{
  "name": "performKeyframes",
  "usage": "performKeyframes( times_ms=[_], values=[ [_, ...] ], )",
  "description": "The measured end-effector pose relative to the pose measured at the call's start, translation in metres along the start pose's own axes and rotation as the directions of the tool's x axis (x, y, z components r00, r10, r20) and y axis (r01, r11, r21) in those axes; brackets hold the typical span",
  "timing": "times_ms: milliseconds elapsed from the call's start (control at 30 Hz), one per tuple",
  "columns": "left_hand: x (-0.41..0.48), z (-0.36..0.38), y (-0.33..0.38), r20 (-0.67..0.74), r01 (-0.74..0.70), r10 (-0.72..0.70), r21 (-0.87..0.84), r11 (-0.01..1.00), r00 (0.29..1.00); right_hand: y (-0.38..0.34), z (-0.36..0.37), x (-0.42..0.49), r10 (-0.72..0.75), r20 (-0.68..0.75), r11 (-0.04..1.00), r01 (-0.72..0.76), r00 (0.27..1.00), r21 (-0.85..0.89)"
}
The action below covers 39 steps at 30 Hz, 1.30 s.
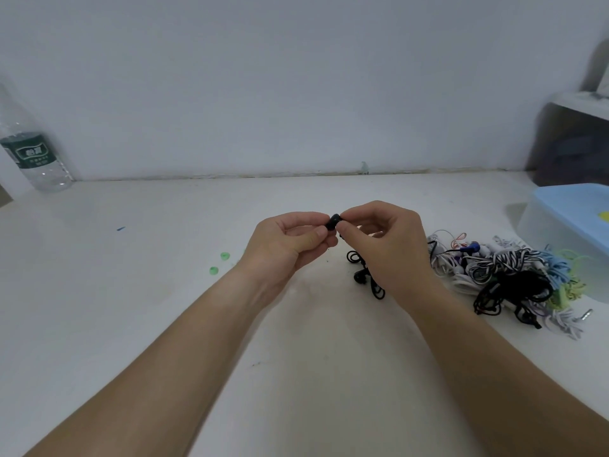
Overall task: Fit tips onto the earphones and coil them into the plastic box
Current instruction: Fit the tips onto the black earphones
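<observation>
A white tabletop (131, 324), marked by a few small stains, is seen beneath both hands, and a plain pale wall (296, 77) is met at its far edge, beyond the hands. A dark shelf unit (566, 143) is partly seen far to the right of the right hand. A clear water bottle (29, 153) with a green label is stood against the wall, well left of the left hand. A translucent plastic box (566, 219) with a blue lid is set well right of the right hand; its contents cannot be told. Between the box and the right hand a tangled pile of earphones (504, 275) is heaped on the surface. The left hand (286, 242) and right hand (385, 239) are held together above the table, and a black earbud (334, 222) is pinched between the fingertips of both. Its black cable (365, 275) is draped below the right hand onto the table. Two green tips (225, 256) are laid just left of the left wrist
</observation>
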<state>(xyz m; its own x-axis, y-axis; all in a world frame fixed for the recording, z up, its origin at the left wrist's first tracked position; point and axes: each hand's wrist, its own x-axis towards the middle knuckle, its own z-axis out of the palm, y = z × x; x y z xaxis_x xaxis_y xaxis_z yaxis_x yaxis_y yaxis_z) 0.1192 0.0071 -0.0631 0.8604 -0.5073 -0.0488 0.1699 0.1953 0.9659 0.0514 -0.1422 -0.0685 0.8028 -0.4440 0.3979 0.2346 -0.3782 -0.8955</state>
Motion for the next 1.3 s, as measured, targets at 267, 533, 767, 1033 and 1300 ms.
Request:
performKeyframes(
  times_ms=[267, 533, 767, 1033, 1300],
  values=[
    [0.0011, 0.0007, -0.0003, -0.041, -0.006, 0.003, -0.06, 0.998, 0.999, -0.0008, 0.0006, 0.0009, 0.016, -0.071, 0.996, -0.01, 0.997, 0.088],
    [0.0002, 0.0011, -0.0002, -0.039, -0.002, 0.001, -0.046, 0.999, 0.999, -0.0005, 0.002, -0.001, -0.042, -0.031, 0.999, 0.041, 0.999, -0.011],
    [0.0005, 0.0005, 0.0001, -0.05, -0.01, 0.009, -0.013, 1.0, 0.999, 0.0004, 0.0025, -0.0011, -0.064, -0.043, 0.997, 0.061, 0.997, -0.054],
    [0.0008, -0.0003, -0.0001, -0.02, -0.03, 0.03, 0.018, 0.999, 0.999, 0.0015, 0.0001, 0.0004, -0.023, -0.02, 1.0, 0.023, 1.0, 0.001],
    [0.0005, 0.0005, -0.0018, 0.031, -0.048, 0.048, -0.006, 0.999, 0.998, -0.0001, -0.0015, 0.0022, 0.022, 0.023, 0.995, -0.024, 0.999, 0.101]
  ],
)
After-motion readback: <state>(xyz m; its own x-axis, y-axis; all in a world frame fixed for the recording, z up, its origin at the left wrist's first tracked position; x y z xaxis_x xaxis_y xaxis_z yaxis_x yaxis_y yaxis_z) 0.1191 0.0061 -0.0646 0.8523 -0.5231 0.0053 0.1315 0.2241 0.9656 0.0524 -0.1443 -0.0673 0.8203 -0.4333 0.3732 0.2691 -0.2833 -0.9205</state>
